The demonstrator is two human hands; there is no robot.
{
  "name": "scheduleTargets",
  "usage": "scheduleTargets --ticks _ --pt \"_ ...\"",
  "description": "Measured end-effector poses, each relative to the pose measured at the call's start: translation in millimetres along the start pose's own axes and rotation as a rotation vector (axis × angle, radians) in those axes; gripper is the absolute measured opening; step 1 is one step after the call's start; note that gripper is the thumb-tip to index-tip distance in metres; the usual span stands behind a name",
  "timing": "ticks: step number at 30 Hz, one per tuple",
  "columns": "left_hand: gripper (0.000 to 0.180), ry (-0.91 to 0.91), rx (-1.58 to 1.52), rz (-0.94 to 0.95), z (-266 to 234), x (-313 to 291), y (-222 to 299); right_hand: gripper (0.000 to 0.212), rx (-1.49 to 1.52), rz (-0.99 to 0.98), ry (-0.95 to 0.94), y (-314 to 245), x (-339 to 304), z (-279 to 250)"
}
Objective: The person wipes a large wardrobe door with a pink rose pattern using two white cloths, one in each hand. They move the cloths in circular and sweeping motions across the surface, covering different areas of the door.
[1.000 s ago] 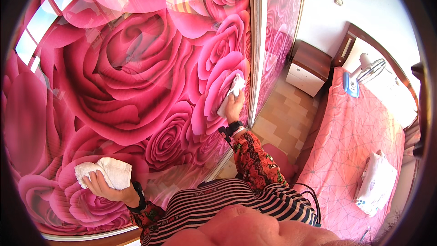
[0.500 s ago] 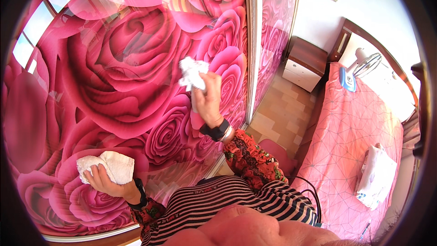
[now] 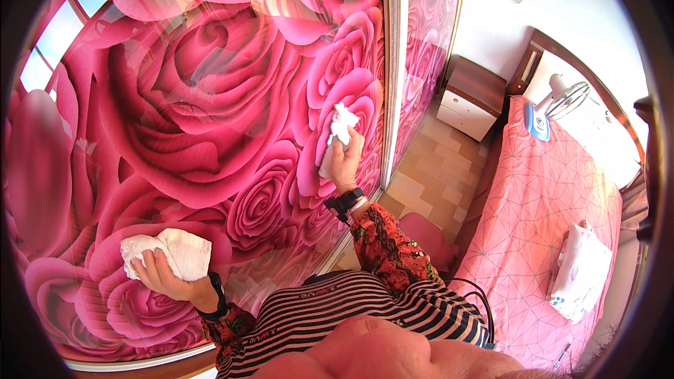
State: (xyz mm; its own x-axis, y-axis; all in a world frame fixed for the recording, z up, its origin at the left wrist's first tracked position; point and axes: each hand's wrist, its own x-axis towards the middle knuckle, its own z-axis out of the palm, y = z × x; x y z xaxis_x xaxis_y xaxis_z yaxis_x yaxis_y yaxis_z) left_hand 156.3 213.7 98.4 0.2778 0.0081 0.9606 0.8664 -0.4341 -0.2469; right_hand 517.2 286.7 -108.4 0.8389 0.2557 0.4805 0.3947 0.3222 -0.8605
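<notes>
Right hand (image 3: 345, 161), gripping white cloth (image 3: 338, 132), moved right across glossy rose-print door (image 3: 175, 112) toward frame (wiping stroke continuing). Left hand (image 3: 163, 274) unmoved, clutching second cloth (image 3: 168, 253).

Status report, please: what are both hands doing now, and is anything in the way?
Left hand grips white cloth, pressed on rose-print door. Right hand presses second white cloth on same door, near frame edge. Nothing in the way.

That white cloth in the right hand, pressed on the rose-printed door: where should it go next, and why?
Probably a short stroke leftward across the glossy rose panel. The right hand presses its white cloth close to the panel's right edge strip, so most of the surface lies to the left. The left hand holds a second cloth low down.
</notes>
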Motion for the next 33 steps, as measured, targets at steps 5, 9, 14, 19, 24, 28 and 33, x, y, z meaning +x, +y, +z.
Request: scheduleTargets --ticks 5,9,14,19,24,28,33 --pt "0.047 -0.008 -0.004 -0.01 -1 1 2 0.039 -0.017 0.552 -0.006 88 -34 -13" --pt "0.045 -0.003 -0.011 0.003 0 1 5 0.047 0.087 0.515 0.012 81 -42 -9" --pt "0.045 -0.007 -0.016 0.0 0 0 4 0.044 0.098 0.161 0.0 -22 -17 7" --pt "0.045 -0.011 -0.03 -0.019 0 -3 5 0.046 0.131 -0.341 -0.159 -128 -5 17" --pt "0.045 -0.015 -0.022 -0.01 -1 -3 4 0.045 0.205 -0.475 -0.297 -150 -4 16" --pt "0.045 -0.004 -0.032 0.0 -1 -3 4 0.047 0.117 -0.381 -0.181 -105 3 10" --pt "0.046 -0.01 -0.026 0.007 -2 -2 5 0.043 0.031 0.006 -0.005 -14 -4 2"
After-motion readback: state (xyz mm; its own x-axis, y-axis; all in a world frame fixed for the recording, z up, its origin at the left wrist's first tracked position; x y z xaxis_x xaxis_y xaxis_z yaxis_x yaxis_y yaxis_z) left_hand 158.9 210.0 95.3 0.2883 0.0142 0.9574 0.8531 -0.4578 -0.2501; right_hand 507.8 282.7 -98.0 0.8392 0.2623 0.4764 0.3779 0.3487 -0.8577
